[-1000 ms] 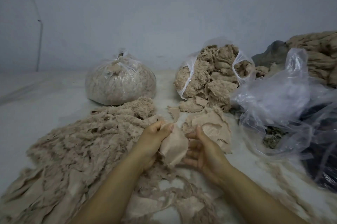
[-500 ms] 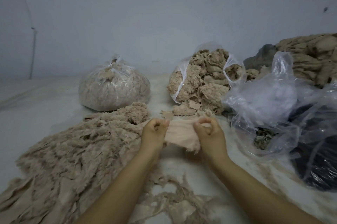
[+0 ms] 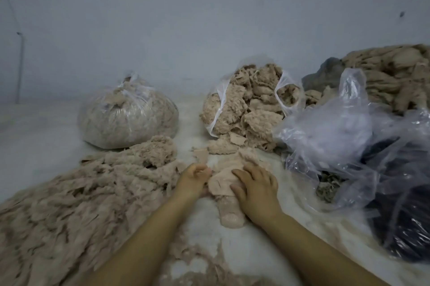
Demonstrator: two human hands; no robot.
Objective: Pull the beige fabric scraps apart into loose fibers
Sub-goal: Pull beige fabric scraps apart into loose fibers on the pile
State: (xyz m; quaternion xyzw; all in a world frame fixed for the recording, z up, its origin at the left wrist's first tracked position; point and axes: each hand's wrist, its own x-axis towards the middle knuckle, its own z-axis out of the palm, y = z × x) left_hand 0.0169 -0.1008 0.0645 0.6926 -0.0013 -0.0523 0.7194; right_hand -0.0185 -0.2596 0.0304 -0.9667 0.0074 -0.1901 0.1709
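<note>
My left hand [image 3: 193,179] pinches the edge of the beige fabric scrap [image 3: 224,189] at lower centre of the frame; the grip is closed on cloth. My right hand [image 3: 254,186] lies on the scrap with fingers spread, pinning it to the white surface [image 3: 46,136], probably as an anchor for the pull. The loose fiber pile [image 3: 81,199] lies lower left, beside my left hand for easy dropping.

The fabric scrap [image 3: 222,184] is plain pinkish beige. The fluffy fiber pile [image 3: 76,204] is pale beige with darker brown shadows. The tied bag [image 3: 128,118] is clear and shiny, with beige fluff inside. The dark bag [image 3: 400,227] looks black. The wall [image 3: 162,18] is pale blue-grey.
</note>
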